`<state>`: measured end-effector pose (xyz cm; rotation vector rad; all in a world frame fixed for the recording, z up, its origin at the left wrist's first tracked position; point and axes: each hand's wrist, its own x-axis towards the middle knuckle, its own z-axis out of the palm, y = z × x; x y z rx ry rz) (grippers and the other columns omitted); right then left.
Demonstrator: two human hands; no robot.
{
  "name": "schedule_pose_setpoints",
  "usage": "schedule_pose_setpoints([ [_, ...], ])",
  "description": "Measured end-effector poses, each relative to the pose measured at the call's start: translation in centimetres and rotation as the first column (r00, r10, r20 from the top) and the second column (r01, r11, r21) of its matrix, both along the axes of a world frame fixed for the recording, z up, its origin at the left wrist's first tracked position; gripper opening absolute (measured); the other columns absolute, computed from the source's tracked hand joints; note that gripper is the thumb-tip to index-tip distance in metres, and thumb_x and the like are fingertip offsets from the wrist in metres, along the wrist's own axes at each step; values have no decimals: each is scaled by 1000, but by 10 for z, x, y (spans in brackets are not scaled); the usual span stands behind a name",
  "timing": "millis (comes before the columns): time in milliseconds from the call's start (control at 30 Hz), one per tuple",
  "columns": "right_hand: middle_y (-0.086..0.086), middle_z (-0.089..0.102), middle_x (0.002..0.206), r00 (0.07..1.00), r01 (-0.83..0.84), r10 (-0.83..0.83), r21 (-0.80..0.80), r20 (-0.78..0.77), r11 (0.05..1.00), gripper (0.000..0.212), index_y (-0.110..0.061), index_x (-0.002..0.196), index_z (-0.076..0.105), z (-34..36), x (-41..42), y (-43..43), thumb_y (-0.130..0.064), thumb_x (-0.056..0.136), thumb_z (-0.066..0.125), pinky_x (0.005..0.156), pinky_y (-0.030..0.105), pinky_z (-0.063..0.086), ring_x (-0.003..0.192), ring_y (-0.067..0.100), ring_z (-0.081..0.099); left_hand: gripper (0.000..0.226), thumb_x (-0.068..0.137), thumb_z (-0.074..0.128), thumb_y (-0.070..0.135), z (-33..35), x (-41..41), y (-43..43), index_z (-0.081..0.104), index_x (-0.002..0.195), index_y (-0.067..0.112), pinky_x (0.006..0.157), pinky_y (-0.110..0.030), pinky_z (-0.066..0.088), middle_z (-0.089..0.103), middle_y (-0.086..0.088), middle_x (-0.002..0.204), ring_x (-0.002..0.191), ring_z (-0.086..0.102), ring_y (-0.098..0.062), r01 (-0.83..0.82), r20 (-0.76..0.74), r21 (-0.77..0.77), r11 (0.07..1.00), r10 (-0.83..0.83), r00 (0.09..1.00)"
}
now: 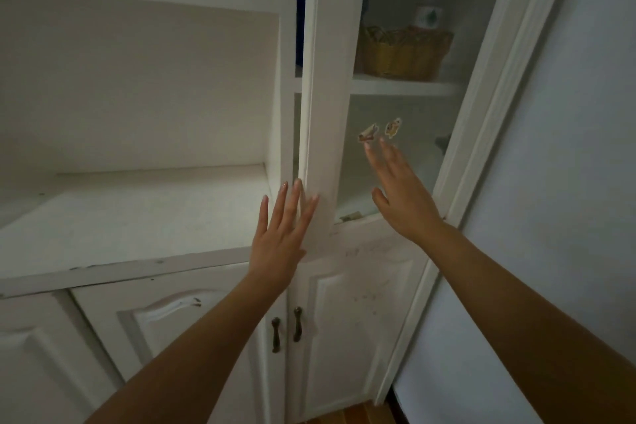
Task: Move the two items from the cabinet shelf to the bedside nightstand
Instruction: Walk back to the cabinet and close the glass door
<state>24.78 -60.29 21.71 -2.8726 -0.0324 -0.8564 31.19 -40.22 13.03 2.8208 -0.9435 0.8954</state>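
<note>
Left hand (280, 234) flat, fingers spread, holding nothing, fingertips touching the white door stile (321, 134) at its 12 o'clock. Right hand (401, 196) also splayed and empty, against or just off the glass door (406, 155); can't tell contact. Risk: the door looks barely ajar, so pushing on the glass could shut it rather than swing it out, or fingers catch at the edge. Basket (406, 53) and small box (428, 15) sit on upper shelf (402, 88), behind glass, at 12 o'clock from right fingertips, well apart.
</note>
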Motion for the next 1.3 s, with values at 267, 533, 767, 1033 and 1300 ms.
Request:
schedule_pose_setpoints([
  [267, 3, -4, 156, 999, 20, -22, -53, -40, 998, 71, -26, 146, 1, -11, 31, -17, -14, 91, 45, 110, 46, 22, 142, 25, -8, 124, 55, 82, 44, 2, 30, -2, -3, 144, 29, 109, -53, 8, 1, -21, 151, 141, -5, -36, -59, 12, -76, 995, 60, 998],
  [533, 3, -21, 148, 997, 81, -82, -132, 3, 988, 79, -23, 143, -9, -28, 54, -20, -20, 90, 50, 109, 50, 21, 138, 32, -18, 122, 52, 77, 55, 3, 52, 4, 0, 144, 32, 106, -56, 13, 29, -27, 146, 136, 14, -39, -2, 47, -47, 999, 4, 999],
  [767, 8, -14, 150, 993, 106, -98, -153, 58, 982, 87, -24, 143, -9, -35, 63, -21, -27, 87, 58, 107, 53, 21, 138, 36, -13, 122, 51, 75, 59, 6, 59, 6, 1, 144, 30, 104, -57, 14, 32, -23, 146, 135, 20, -36, 27, 51, 4, 1000, -27, 998],
  [1033, 9, -14, 149, 989, 139, -131, -156, 62, 978, 88, -21, 143, -9, -36, 69, -19, -33, 87, 57, 108, 54, 16, 137, 37, -13, 116, 60, 74, 51, 8, 58, 4, -6, 142, 34, 108, -54, 2, 18, -19, 151, 139, 8, -32, 33, -36, -29, 999, -34, 999],
  [1300, 8, -18, 148, 987, 162, -158, -157, 33, 974, 87, -19, 142, -8, -33, 78, -16, -36, 87, 57, 108, 51, 8, 135, 34, -18, 112, 57, 79, 43, 2, 66, -4, 8, 142, 30, 107, -57, 10, 26, -19, 150, 137, 12, -31, 0, -45, -110, 994, -5, 999],
])
